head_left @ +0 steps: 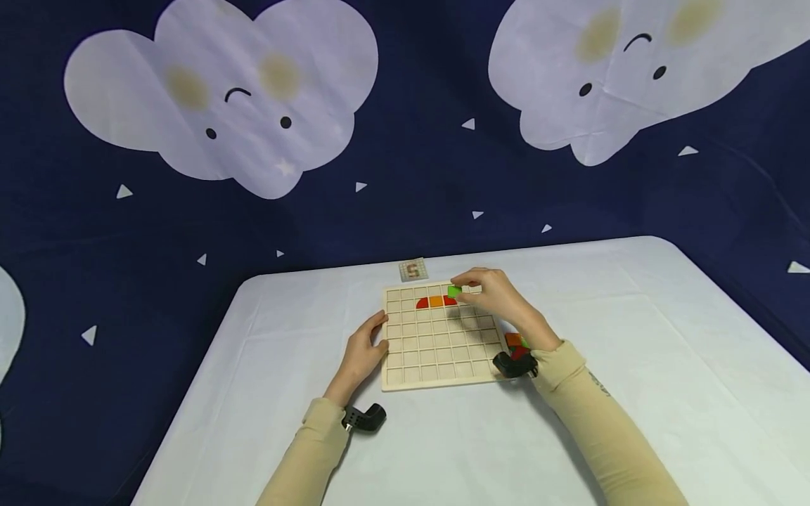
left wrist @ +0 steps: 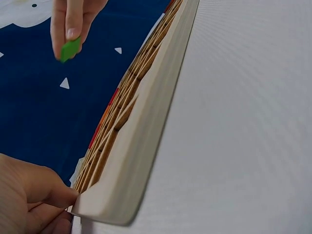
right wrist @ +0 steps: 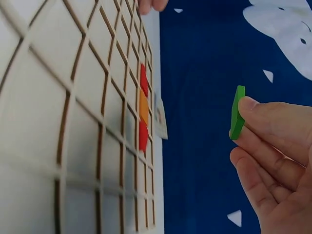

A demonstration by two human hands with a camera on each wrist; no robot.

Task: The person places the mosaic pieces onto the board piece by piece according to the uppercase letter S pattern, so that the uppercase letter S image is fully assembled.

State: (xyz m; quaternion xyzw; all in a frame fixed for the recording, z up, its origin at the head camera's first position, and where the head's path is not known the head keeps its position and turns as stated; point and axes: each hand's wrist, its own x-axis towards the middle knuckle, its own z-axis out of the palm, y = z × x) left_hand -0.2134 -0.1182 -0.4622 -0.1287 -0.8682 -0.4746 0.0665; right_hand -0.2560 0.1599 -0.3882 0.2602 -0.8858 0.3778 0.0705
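Note:
A pale wooden grid board [head_left: 420, 386] lies on the table. My left hand [head_left: 362, 353] grips its left edge; in the left wrist view, thumb and fingers [left wrist: 51, 190] meet at the board's corner. Above the board's far part, my right hand [head_left: 500, 292] pinches a small flat green tile [head_left: 453, 291] between thumb and fingers. The right wrist view shows this green tile [right wrist: 237, 113] edge-on, held clear of the grid. In one row of cells sit a red rounded tile [head_left: 422, 303], an orange square tile [head_left: 436, 301] and another red tile [head_left: 450, 300], partly shaded.
A small card with a grid and a brownish figure [head_left: 413, 270] lies just beyond the board. Beside the board's right edge, under my right wrist, is a partly hidden heap of orange, red and green tiles [head_left: 514, 340]. White cloth covers the table [head_left: 633, 316].

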